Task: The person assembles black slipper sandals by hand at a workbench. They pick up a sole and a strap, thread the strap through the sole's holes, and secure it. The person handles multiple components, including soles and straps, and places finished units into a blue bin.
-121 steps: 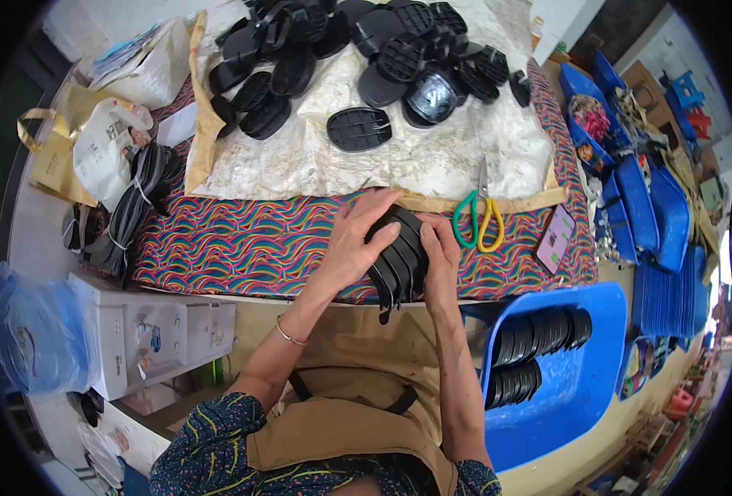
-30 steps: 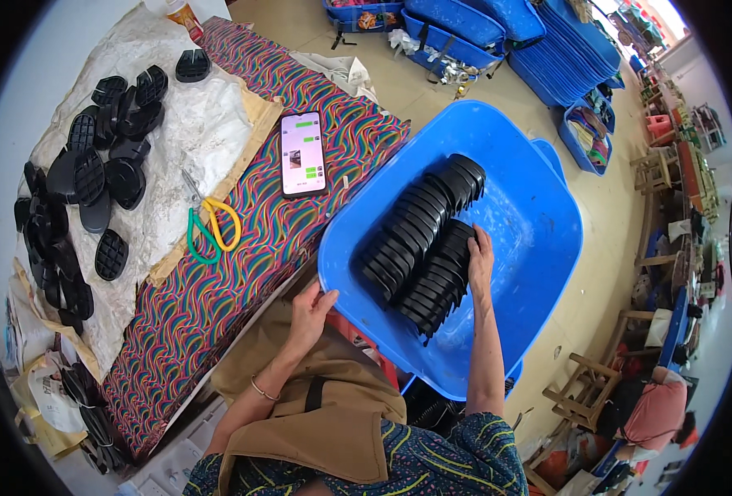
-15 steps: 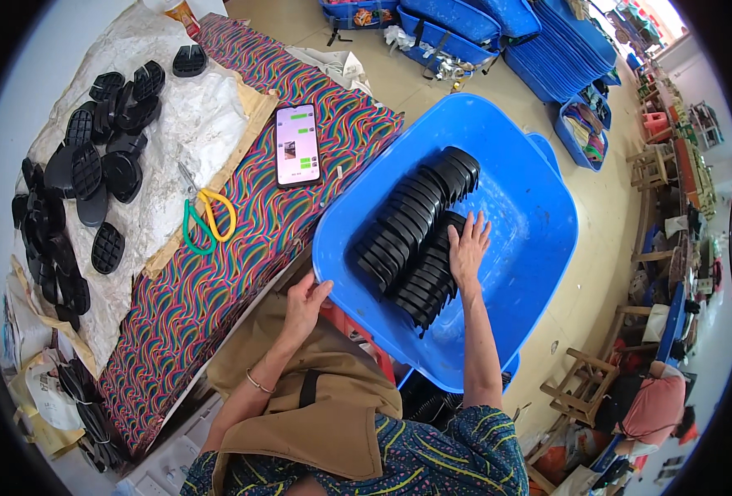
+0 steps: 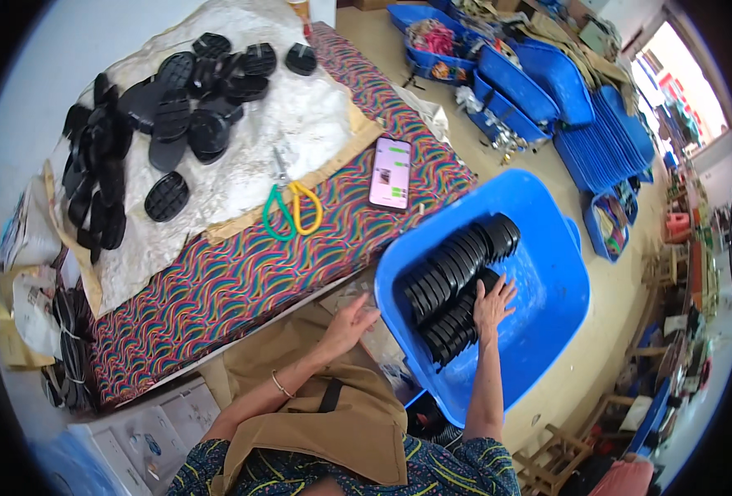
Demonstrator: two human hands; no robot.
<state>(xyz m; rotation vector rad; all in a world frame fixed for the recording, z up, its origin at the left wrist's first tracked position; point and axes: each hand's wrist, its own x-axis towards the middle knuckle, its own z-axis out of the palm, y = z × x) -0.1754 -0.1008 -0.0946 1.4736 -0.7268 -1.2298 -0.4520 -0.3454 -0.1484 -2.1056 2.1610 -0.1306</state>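
Observation:
Two rows of black rubber shoe-sole pieces, a longer one and a shorter one, lie packed on edge in a blue plastic tub. My right hand rests on the far end of the shorter row, its fingers spread and grasping nothing. My left hand hovers just left of the tub's rim, apart from it, with the fingers loosely extended and nothing in them. To the left, a loose pile of black treaded soles covers part of a white sheet on the table.
Scissors with green and yellow handles and a lit phone lie on the table's patterned cloth. Blue tubs, some stacked, stand on the floor beyond. Wooden stools and a person in pink are at the lower right.
My left hand has let go of the tub's rim and drawn away to the left. My right hand stays on the shorter row. The view has swung, showing more of the far floor.

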